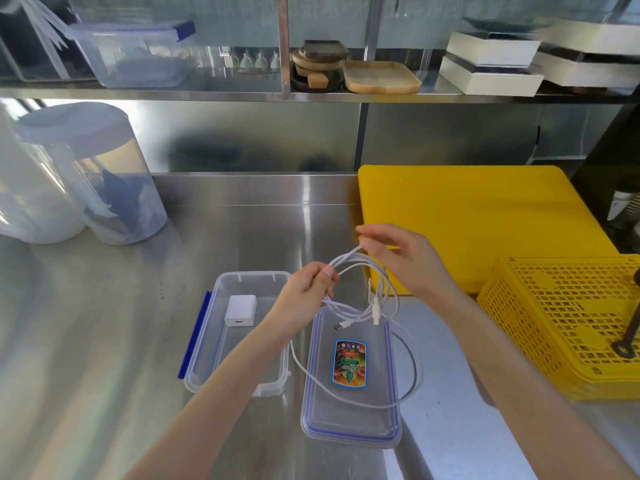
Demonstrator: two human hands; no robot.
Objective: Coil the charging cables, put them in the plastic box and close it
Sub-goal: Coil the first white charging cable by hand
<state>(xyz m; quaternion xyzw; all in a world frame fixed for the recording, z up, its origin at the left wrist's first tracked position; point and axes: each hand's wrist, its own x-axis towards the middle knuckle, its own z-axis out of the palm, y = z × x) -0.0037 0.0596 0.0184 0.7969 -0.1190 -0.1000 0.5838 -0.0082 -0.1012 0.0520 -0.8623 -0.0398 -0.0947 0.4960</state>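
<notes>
My left hand [306,299] grips a bundle of white charging cable [363,268] loops above the steel counter. My right hand [398,258] pinches the top of the same loops between thumb and fingers. Two connector ends [375,310] dangle from the bundle. A loose stretch of cable [412,386] lies over the clear lid [349,424], which has a blue seal and a colourful sticker and rests on the counter. To its left stands the open clear plastic box [207,344] with a blue clip; a white charger block [240,310] sits inside it.
A yellow cutting board [467,209] lies at the back right. A yellow perforated basket [561,323] holding a dark tool sits at the right edge. Clear tall containers [97,174] stand at the left. A shelf with boxes and wooden trays runs above.
</notes>
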